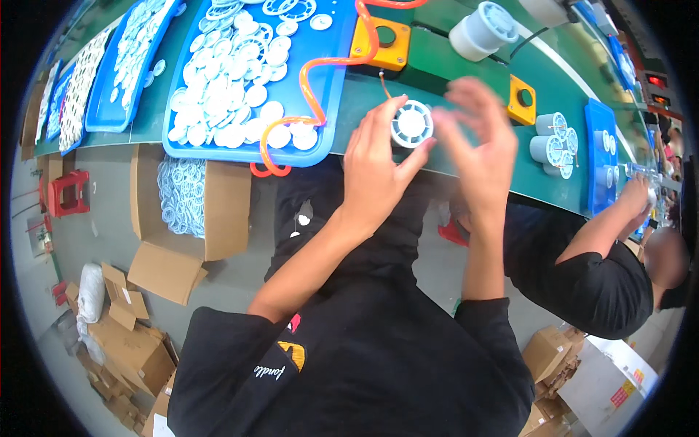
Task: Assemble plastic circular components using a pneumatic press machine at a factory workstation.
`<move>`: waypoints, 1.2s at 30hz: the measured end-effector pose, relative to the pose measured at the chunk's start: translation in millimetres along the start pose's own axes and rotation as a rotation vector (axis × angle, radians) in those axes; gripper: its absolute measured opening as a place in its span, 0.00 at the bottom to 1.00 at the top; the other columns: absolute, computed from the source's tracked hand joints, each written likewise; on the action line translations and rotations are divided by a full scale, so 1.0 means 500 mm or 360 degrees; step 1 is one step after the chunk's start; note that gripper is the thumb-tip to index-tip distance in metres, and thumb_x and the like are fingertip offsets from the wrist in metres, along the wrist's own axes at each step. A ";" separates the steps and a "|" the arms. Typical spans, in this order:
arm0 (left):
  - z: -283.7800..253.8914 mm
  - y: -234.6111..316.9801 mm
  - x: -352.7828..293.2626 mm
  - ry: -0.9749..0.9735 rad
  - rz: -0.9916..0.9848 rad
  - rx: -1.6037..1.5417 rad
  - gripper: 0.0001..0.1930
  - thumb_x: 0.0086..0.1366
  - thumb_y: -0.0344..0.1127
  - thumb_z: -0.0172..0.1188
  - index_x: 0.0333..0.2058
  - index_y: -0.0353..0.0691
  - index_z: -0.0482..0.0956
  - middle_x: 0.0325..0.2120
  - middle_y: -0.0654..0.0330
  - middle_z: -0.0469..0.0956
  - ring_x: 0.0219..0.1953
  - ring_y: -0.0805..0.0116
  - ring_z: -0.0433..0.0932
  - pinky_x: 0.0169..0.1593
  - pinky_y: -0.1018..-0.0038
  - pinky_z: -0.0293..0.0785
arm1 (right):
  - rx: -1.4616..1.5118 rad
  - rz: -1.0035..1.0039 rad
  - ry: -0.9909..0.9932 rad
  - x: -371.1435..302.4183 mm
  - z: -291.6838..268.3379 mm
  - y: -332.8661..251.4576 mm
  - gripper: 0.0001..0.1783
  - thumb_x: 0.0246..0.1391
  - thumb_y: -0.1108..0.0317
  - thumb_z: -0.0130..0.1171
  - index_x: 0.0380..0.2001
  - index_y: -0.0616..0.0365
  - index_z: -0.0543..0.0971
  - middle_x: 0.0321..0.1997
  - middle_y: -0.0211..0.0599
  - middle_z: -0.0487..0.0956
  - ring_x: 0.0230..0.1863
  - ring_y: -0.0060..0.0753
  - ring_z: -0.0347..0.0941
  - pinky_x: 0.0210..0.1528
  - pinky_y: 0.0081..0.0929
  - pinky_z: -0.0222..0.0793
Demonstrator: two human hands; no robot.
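Note:
My left hand (375, 156) is closed around a round plastic housing (412, 124) at the table's front edge. Its top face has a white spoked disc inside a pale grey-blue rim, and a thin orange wire (386, 86) shows just behind it. Just right of the housing, my right hand (480, 146) is raised with its fingers apart and smeared by motion. Nothing shows in that hand. On the left, a blue tray (320, 124) holds many white plastic discs (226, 95), some with spoked rings among them.
An orange coiled hose (313, 87) crosses the tray's right side. Yellow button boxes (389, 45) (521, 100) flank a green block. A white cylinder (484, 33) stands behind; grouped housings (557, 146) sit right. A co-worker (582, 262) works at right. An open carton (226, 211) stands below.

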State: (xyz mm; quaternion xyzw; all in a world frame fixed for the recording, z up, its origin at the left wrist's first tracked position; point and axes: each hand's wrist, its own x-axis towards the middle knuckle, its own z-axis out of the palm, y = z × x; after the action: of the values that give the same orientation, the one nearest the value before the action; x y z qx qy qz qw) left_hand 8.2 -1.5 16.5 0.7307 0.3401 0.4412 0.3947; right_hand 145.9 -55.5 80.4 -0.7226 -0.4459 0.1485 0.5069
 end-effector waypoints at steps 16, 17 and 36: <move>-0.011 0.014 0.043 -0.0268 -0.0003 -0.0201 0.35 0.60 0.31 0.79 0.62 0.32 0.72 0.50 0.47 0.82 0.47 0.60 0.87 0.44 0.69 0.86 | -0.0262 -0.0193 0.0980 0.183 -0.070 0.032 0.32 0.52 0.59 0.81 0.55 0.66 0.81 0.50 0.49 0.86 0.50 0.38 0.83 0.56 0.34 0.77; -0.015 0.031 0.057 -0.0280 -0.0019 -0.0222 0.35 0.60 0.32 0.79 0.62 0.32 0.72 0.50 0.47 0.82 0.48 0.60 0.87 0.45 0.69 0.86 | -0.0007 -0.0106 0.0907 0.144 -0.090 0.032 0.30 0.53 0.61 0.80 0.54 0.66 0.81 0.50 0.46 0.85 0.52 0.35 0.82 0.56 0.33 0.76; 0.153 0.078 0.338 -0.0327 0.0232 -0.0297 0.32 0.66 0.46 0.76 0.59 0.34 0.73 0.48 0.48 0.84 0.45 0.58 0.85 0.48 0.66 0.81 | -0.0819 0.0504 0.1747 -0.146 -0.433 0.439 0.41 0.62 0.69 0.69 0.72 0.74 0.63 0.74 0.66 0.69 0.73 0.58 0.69 0.76 0.46 0.61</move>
State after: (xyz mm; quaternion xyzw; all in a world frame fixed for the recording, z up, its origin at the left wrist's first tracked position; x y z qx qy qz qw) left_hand 148.0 102.1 91.4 0.7550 0.2015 0.4212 0.4604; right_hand 357.8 -262.9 -31.1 -0.8497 -0.0296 -0.2833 0.4436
